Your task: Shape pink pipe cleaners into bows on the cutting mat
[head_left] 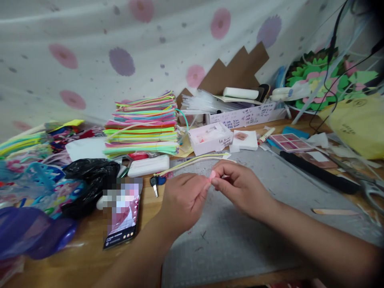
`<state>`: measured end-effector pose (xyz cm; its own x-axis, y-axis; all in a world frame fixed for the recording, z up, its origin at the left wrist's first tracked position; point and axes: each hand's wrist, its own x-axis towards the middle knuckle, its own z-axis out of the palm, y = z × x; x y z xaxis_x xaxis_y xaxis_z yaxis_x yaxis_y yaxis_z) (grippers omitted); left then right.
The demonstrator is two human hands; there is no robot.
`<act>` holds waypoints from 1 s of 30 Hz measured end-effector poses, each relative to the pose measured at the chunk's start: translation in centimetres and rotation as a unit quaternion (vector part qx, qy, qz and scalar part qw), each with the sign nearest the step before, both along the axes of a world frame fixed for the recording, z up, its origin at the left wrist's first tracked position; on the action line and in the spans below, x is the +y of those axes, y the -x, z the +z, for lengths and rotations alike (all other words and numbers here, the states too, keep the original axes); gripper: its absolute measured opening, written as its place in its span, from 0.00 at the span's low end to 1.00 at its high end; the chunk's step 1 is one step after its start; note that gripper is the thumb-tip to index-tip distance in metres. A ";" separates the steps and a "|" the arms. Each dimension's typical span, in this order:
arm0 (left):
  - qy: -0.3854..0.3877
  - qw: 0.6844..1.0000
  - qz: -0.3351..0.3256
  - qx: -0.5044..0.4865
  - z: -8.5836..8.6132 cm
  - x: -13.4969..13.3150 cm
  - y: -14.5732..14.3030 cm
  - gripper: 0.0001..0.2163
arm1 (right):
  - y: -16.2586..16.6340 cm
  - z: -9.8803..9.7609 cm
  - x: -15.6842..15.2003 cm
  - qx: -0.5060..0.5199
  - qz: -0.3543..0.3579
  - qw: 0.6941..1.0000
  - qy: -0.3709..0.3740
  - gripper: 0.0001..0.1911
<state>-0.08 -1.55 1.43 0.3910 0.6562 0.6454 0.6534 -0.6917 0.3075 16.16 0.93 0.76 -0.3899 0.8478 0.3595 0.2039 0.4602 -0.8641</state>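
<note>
My left hand (184,200) and my right hand (241,186) meet over the grey cutting mat (222,244), fingertips almost touching. Between the thumb and finger of my right hand is a small pink piece (213,175), too small to make out further. The left fingers are closed in a pinch at the lower end of that piece, partly hiding it. Just beyond my hands, long pale yellow strips (195,161), like pipe cleaners, lie across the mat's far edge. A key (154,185) rests on the table left of my left hand.
To the left are a lit phone (124,218), a black plastic bag (93,176) and a purple plastic item (33,232). Behind stand stacked colourful pipe cleaners (141,130) and a small white box (210,138). A black-handled tool (318,172), scissors (373,196) and a wooden stick (334,212) lie right.
</note>
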 end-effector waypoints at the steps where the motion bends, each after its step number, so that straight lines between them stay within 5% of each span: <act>1: 0.004 1.000 0.004 0.001 -0.1 0.1 0.0 0.10 | 0.0 0.0 0.1 -0.002 0.009 0.999 0.034 0.08; 4: 0.119 0.990 -0.003 -0.078 -0.6 0.2 -0.1 0.11 | -0.1 0.0 0.4 -0.004 0.030 0.997 0.072 0.09; 7: 0.301 0.927 -0.022 -0.223 -0.8 0.3 -0.3 0.12 | -0.4 0.0 0.8 0.002 0.012 1.000 0.002 0.05; 10: 0.390 0.866 -0.038 -0.311 -0.7 0.3 -0.7 0.12 | -0.5 -0.1 1.1 0.043 0.029 0.998 -0.034 0.03; 20: 0.439 0.833 -0.076 -0.328 -0.7 0.5 -1.0 0.12 | -0.6 -0.1 1.0 0.022 -0.027 0.988 -0.148 0.06; 30: 0.505 0.788 -0.094 -0.341 -0.9 0.5 -0.7 0.12 | -0.9 -0.3 1.5 0.076 0.094 0.992 -0.039 0.05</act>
<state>0.65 -1.10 0.55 0.3303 0.9416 -0.0660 0.0139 0.0651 0.9978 17.07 2.41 0.48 -0.4756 0.7322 0.4876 -0.0214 0.5445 -0.8385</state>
